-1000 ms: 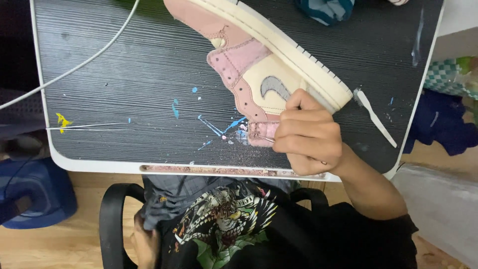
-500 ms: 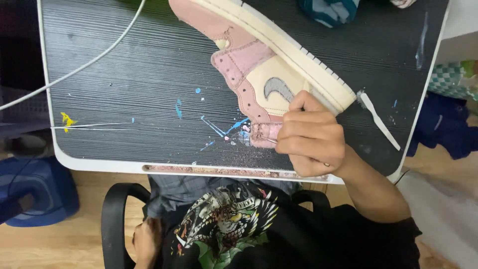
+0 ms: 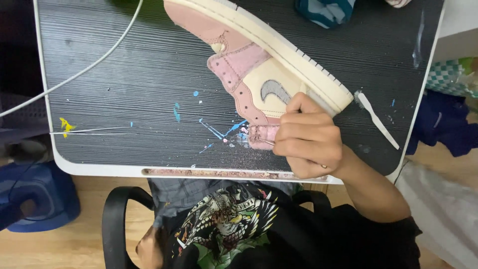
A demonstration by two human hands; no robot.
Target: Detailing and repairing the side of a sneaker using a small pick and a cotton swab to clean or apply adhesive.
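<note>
Little has shifted since the earlier frames: the right hand (image 3: 308, 137) remains curled at the heel end of the shoe, and only the framing has drifted slightly rightward. One pink-and-cream sneaker (image 3: 259, 65) lies on its side across the upper centre of the frame, sole edge toward the upper right, heel collar at centre just above the hand. Fingers of that one hand are folded together, clamped on a thin tool (image 3: 269, 142) whose tip touches the pink heel panel; most of the tool is hidden in the fist. One white plastic stick (image 3: 378, 120) lies at right of centre, just beside the sole's end. One white cable (image 3: 84, 69) crosses the upper left. Blue paint flecks and one yellow splash mark the dark ribbed tabletop (image 3: 124, 99). At lower left, the left hand (image 3: 149, 249) rests low beside the black chair arm (image 3: 117, 219); whether its fingers are apart or together cannot be told.
</note>
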